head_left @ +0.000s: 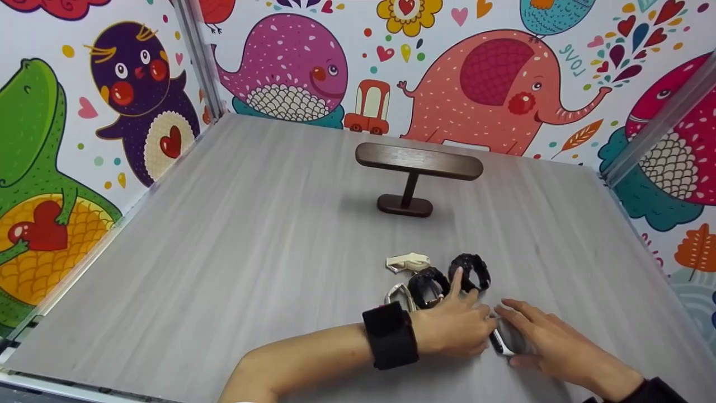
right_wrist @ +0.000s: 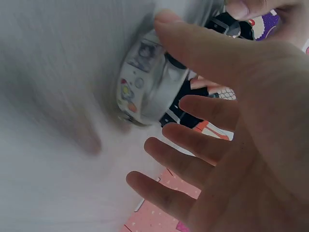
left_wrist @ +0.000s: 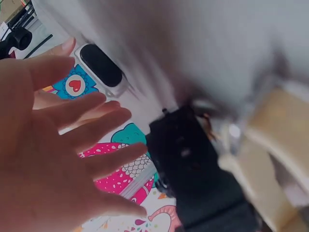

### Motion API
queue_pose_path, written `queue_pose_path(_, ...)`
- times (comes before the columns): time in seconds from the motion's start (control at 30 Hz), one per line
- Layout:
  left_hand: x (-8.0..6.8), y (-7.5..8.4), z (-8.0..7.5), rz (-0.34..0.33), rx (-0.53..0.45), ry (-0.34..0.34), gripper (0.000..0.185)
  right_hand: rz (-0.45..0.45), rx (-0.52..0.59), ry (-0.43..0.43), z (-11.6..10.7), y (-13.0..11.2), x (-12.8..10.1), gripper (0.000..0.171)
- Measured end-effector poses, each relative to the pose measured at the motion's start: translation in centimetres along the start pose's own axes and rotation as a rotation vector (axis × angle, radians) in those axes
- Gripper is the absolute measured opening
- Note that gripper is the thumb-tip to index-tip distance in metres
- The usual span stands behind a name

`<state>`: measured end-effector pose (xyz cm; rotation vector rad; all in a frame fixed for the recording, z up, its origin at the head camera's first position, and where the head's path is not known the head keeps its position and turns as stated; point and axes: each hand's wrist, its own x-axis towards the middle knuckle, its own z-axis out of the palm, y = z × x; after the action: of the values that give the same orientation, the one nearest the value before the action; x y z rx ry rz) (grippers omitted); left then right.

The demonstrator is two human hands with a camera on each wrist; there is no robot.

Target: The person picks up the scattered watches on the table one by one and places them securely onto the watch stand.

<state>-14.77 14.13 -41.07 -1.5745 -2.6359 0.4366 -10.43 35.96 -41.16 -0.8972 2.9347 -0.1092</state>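
Observation:
Several wristwatches lie in a cluster near the table's front: a beige one [head_left: 408, 261], two black ones [head_left: 428, 285] [head_left: 471, 270], a silvery one [head_left: 398, 295] and a white one [head_left: 500, 341]. My left hand [head_left: 456, 330], with a black wrist strap, hovers over them with straight fingers, the index tip on the black watches. The left wrist view shows its palm [left_wrist: 43, 159] spread beside a black band [left_wrist: 193, 169]. My right hand [head_left: 540, 333] lies flat with its fingers spread beside the white watch. In the right wrist view the thumb of that hand [right_wrist: 241, 121] lies along the white watch [right_wrist: 145, 82].
A dark wooden T-shaped stand [head_left: 418, 162] stands on the grey wood-grain table [head_left: 224, 252], behind the watches. Walls with colourful cartoon animals [head_left: 492, 84] close in the table at the back, left and right.

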Motion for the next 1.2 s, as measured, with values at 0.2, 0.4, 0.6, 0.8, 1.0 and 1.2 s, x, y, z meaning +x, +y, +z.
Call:
queue_pose_path(0.2,0.2,0.2,0.5,-0.007,-0.035,-0.010,0.042,-0.008,0.006,-0.017,0.3,-0.2,0.6,0.076)
queue_pose_path(0.4,0.1,0.1,0.9,-0.006,-0.072,-0.014,0.046,0.004,0.057,-0.042,0.4,-0.2,0.9,0.071)
queue_pose_path(0.6,-0.4,-0.3,0.8,-0.004,-0.153,-0.012,0.052,-0.045,0.073,0.062,0.5,-0.3,1.3,0.065)
queue_pose_path(0.8,-1.3,-1.9,0.0,-0.027,-0.336,0.038,0.061,0.020,0.151,0.125,-0.9,-0.7,2.2,0.062)
queue_pose_path(1.0,-1.9,-4.5,-1.6,-0.053,-0.573,0.195,0.062,0.022,0.223,0.343,-2.9,-1.3,3.8,0.065)
queue_pose_path(1.2,-2.8,-7.4,-2.9,-0.009,-0.760,0.413,0.055,-0.005,0.183,0.530,-4.5,-1.7,5.6,0.081)
